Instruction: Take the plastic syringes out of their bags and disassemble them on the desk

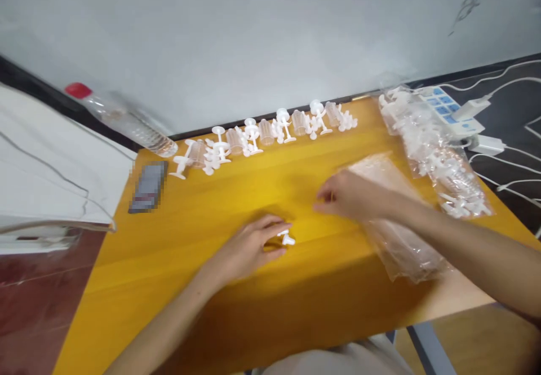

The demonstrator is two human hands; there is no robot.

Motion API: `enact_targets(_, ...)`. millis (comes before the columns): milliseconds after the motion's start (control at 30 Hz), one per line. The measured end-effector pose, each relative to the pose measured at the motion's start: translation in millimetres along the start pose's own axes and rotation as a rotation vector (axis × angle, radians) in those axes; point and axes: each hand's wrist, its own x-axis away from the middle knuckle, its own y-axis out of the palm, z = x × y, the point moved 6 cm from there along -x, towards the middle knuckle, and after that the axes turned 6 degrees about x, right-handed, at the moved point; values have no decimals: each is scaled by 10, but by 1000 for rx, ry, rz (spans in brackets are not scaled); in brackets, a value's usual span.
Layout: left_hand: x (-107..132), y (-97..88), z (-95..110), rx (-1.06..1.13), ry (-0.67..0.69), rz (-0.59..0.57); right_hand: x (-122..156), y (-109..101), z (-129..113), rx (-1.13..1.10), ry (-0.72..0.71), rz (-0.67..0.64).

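My left hand [257,242], fingers curved, holds a small white plastic part [288,239] between thumb and fingertips, low over the yellow tabletop [236,200]. Further right, my right hand [344,195] is bent at the fingers above the table, its wrist over flat clear plastic bags [406,245]. Motion smears its fingertips, and no object shows in them. Along the back edge stands a row of white stands with round ends [284,124], clear ribbed plastic cups [266,132] and small white knobbed pieces [347,120].
A clear bag full of white parts [435,150] lies at the right, beside a power strip [454,110] with plugs and cables. At the left are a red-capped water bottle [127,124], leaning on the wall, and a pixelated dark flat object [147,186].
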Motion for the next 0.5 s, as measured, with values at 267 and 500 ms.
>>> enact_targets(267, -97, 44, 20, -64, 27, 98, -29, 843, -870, 158, -103, 4)
enact_targets(500, -901, -330, 166, 140, 88, 233, 39, -321, 351, 9, 235, 315)
